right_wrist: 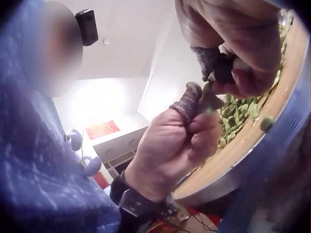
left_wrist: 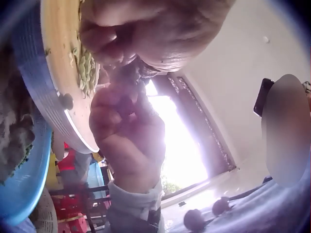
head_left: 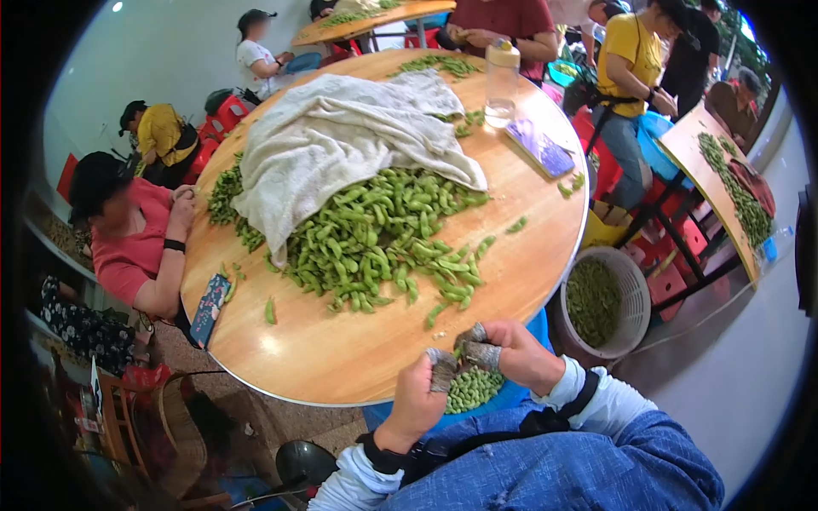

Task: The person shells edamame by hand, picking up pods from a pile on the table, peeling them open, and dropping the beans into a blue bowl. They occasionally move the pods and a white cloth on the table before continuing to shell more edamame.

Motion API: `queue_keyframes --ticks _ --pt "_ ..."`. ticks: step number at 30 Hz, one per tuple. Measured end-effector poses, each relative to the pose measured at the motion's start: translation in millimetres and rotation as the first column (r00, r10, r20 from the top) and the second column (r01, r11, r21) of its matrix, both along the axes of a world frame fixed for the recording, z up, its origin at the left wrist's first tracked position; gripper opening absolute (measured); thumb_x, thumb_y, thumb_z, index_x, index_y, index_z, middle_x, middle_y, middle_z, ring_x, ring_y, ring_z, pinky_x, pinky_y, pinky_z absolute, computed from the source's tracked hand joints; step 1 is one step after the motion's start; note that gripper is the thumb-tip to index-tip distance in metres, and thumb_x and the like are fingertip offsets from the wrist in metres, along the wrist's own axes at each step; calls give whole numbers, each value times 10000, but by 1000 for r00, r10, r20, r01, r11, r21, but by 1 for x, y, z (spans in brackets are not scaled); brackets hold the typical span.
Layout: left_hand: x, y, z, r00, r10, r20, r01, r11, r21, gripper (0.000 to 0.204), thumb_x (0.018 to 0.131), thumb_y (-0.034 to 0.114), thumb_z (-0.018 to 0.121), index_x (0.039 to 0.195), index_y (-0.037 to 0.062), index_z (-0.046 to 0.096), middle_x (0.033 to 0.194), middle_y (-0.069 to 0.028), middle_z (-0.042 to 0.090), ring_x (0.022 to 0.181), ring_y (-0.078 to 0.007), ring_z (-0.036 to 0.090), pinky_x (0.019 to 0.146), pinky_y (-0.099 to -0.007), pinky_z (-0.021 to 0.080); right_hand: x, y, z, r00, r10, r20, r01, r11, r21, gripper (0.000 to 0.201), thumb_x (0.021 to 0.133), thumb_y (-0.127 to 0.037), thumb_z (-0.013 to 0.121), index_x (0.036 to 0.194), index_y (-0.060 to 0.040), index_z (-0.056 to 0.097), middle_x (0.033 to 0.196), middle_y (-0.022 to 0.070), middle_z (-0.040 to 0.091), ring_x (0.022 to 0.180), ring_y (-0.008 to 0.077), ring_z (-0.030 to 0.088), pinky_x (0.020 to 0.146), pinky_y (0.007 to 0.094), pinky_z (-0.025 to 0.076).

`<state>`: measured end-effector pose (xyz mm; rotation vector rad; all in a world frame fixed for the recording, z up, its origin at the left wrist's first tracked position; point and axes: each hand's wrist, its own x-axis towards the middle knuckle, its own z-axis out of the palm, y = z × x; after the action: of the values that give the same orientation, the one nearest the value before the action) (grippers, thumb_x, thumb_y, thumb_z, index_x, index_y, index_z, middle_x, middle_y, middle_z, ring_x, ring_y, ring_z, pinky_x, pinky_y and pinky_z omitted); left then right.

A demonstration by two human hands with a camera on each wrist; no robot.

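Taped fingers (head_left: 443, 368) hide the pinched pod (right_wrist: 210, 99).

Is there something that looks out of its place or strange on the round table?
A few stray pods lie apart from the big pile, and a white towel is draped over it. Nothing looks damaged.

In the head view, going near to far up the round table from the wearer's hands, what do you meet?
Left hand and right hand → heap of green pods → white towel → clear bottle.
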<state>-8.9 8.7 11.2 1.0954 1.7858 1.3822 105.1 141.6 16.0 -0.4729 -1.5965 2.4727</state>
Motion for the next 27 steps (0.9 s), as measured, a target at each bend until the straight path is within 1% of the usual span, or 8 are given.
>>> queue_keyframes --ticks 3,7,13,16,19,22,26,27 --pt "-1 1 -3 993 -11 -114 13 1000 22 113 784 71 525 870 0 532 724 -195 577 679 -347 580 598 -353 451 0 -3 -8 999 -54 10 54 998 -11 160 848 -135 553 944 -10 580 860 -3 593 774 73 531 691 218 430" --pt "-6 -1 -2 954 -33 -297 39 999 15 190 718 69 556 886 -11 521 731 -191 570 678 -369 565 588 -393 448 0 1 0 992 49 118 -51 999 12 182 859 -181 543 930 -20 589 812 -6 593 679 54 498 610 199 398" --pt "-12 -6 4 752 -18 -659 58 998 39 201 713 112 624 839 -12 529 711 -171 569 654 -361 554 540 -351 434 -9 -3 8 996 57 61 -59 998 24 144 843 -103 536 921 11 579 848 23 605 786 85 545 721 228 437" --pt "-19 -10 -6 898 -47 -438 81 995 58 201 752 157 630 830 3 527 667 -124 553 604 -297 562 534 -342 431 -13 -3 1 994 111 -22 -110 994 27 152 849 -100 531 944 14 568 879 30 600 812 94 550 748 243 442" --pt "-22 -10 -9 991 -134 19 125 958 258 219 835 239 568 810 26 522 612 -54 508 515 -184 502 470 -295 386 -18 -6 -2 989 107 -99 -107 994 11 181 849 -103 539 982 19 555 923 37 592 855 95 543 786 246 433" --pt "-22 -18 -25 663 -192 724 62 977 203 259 892 287 479 814 44 522 598 -6 469 485 -88 405 425 -236 314 -22 -7 -9 983 137 -125 -138 990 6 204 844 -108 552 1000 23 548 938 35 591 873 94 536 800 250 427" --pt "-27 -21 -35 481 -213 851 36 974 224 269 908 300 441 912 46 527 613 -1 488 463 -68 381 404 -214 278 -31 -8 -10 981 151 -122 -155 988 -26 194 846 -111 549 988 20 556 926 33 596 859 91 540 783 245 430" --pt "-28 -22 -31 751 -128 648 39 988 151 224 897 245 479 909 30 540 638 1 509 519 -67 435 449 -207 334 -30 -7 -11 987 132 -92 -137 990 -46 191 846 -112 550 983 20 558 922 33 597 854 91 541 778 244 431"
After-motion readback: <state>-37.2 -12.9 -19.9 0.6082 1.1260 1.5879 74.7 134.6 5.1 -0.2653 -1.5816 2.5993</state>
